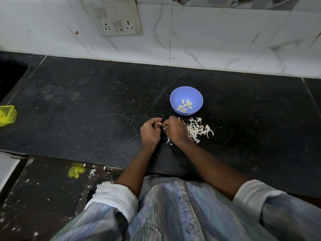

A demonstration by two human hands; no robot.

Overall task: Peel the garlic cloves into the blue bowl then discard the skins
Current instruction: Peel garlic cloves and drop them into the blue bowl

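A blue bowl stands on the black counter and holds several peeled garlic cloves. Just in front of it my left hand and my right hand meet with curled fingers, pinching a small garlic clove between them; the clove is mostly hidden by the fingers. A pile of white garlic skins lies on the counter to the right of my right hand, with a few scraps below the hands.
A yellow mesh bag lies at the counter's left edge beside a dark sink. A switch socket sits on the tiled wall. Skins and a yellow mesh scrap litter the floor below.
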